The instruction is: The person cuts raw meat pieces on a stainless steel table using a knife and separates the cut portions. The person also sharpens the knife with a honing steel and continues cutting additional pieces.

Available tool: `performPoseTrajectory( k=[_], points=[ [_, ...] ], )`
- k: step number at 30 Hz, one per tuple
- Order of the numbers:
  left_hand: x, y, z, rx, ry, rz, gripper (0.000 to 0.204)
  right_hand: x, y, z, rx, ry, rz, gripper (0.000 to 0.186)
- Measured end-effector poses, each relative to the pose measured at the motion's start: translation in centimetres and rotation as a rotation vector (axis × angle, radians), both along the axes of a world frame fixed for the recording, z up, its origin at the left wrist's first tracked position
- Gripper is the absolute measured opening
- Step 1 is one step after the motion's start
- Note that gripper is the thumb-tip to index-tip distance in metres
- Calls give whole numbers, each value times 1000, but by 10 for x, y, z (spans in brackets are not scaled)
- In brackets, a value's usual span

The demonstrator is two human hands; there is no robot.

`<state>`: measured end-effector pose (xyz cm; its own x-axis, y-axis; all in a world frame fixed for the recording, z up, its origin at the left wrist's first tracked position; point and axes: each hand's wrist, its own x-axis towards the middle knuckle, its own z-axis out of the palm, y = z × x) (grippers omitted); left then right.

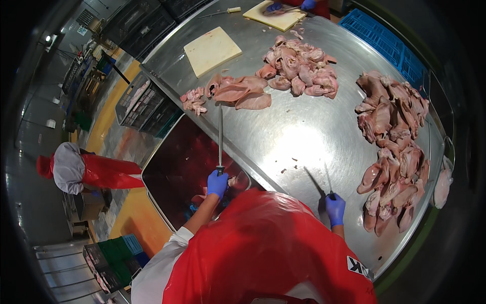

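Observation:
My left hand, in a blue glove, grips the black handle of a honing steel. The long rod points away from me, over the edge of the metal table. My right hand, also gloved in blue, is wrapped round the dark handle of a knife; its thin blade points up and away above the table. Steel and knife are well apart. Right of the knife lies a long heap of pinkish ear-shaped meat pieces. Beyond the steel's tip rest several flat meat pieces.
A second meat pile lies farther back. A pale cutting board sits at the far left. Across the table, a co-worker's gloved hand is by another board. A reddish-stained metal tub adjoins the table; another person stands left.

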<state>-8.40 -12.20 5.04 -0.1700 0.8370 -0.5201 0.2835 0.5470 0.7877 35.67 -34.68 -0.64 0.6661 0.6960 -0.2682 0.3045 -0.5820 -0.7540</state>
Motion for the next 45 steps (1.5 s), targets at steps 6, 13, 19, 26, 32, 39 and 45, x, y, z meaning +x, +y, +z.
performPoseTrajectory(
  k=[6, 13, 19, 26, 32, 39, 45],
  points=[
    [14, 16, -2, -140, -181, 136, 9, -20, 1, 1, -186, 35, 105, 30],
    [14, 121, -76, 122, -80, 108, 12, -20, 41, 33, -146, -96, 161, 26],
    [35, 193, -73, 315, 599, 60, 29, -12, 16, 52, -269, -87, 52, 29],
    [76, 179, -16, 815, 865, -113, 40, -1, -63, 31, -426, -105, -164, 36],
    [215, 148, -27, 1081, 405, -554, 50, -4, -121, 6, -348, 56, -475, 39],
    [417, 107, -25, 1076, 217, -1310, 44, 5, -126, 21, -423, -37, -465, 41],
    [565, 70, -8, 1277, 404, -1647, 45, 11, -128, 10, -418, -37, -490, 40]
  ],
)
